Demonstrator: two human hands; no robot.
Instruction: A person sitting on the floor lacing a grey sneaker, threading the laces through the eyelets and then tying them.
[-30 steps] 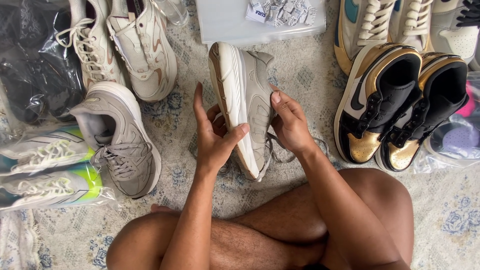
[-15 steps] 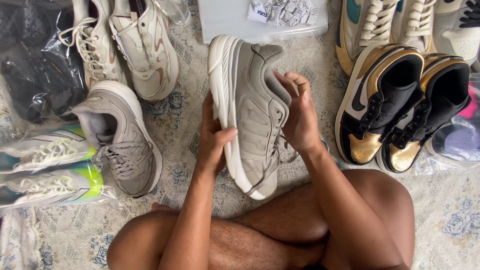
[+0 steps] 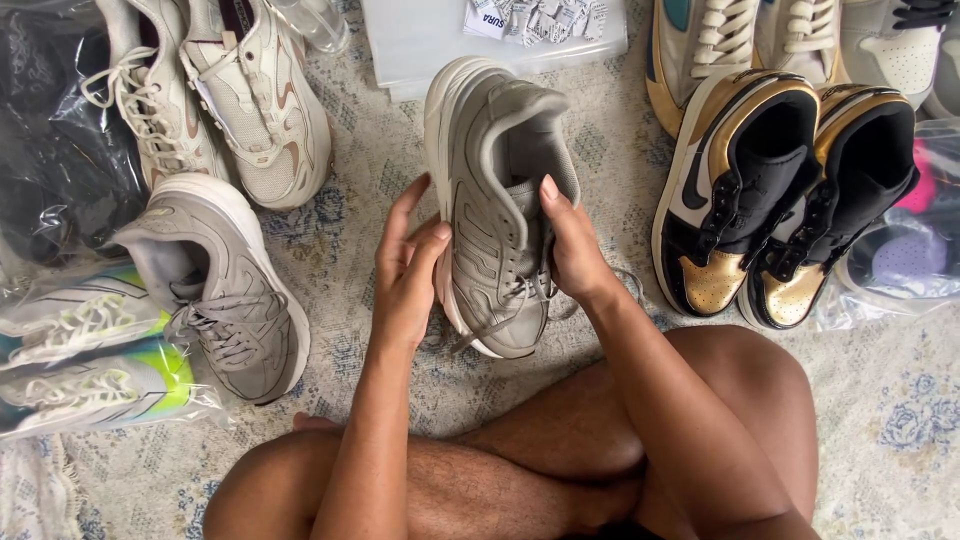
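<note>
You sit cross-legged on a pale patterned rug [image 3: 880, 420], shoes laid all around what you hold. Far to the left of your grip, a clear plastic bag [image 3: 60, 160] holds something dark, and below it another bag [image 3: 90, 365] holds a pair of white and neon-yellow shoes. Nearer your grip on that side, a grey sneaker [image 3: 215, 285] lies on the rug, and beyond it stands a cream pair [image 3: 215, 95].

Your left hand [image 3: 405, 275] is wrapped around the sole side of the grey shoe [image 3: 495, 210], fingers curled against its thick white edge. The shoe is tilted, its opening turned up toward you and heel pointing away, held just above the rug in front of your knees. Your right hand [image 3: 575, 250] closes on the other side, thumb at the collar by the tongue, loose laces hanging below your palms.

Just beyond the shoe lies a flat clear pouch [image 3: 430, 45] with small white packets [image 3: 535, 18] in it. Right of your grip stands a black, white and gold pair [image 3: 780, 190], with more pale shoes [image 3: 720, 45] behind. At the far right edge another clear bag [image 3: 900, 265] shows pink and purple footwear.
</note>
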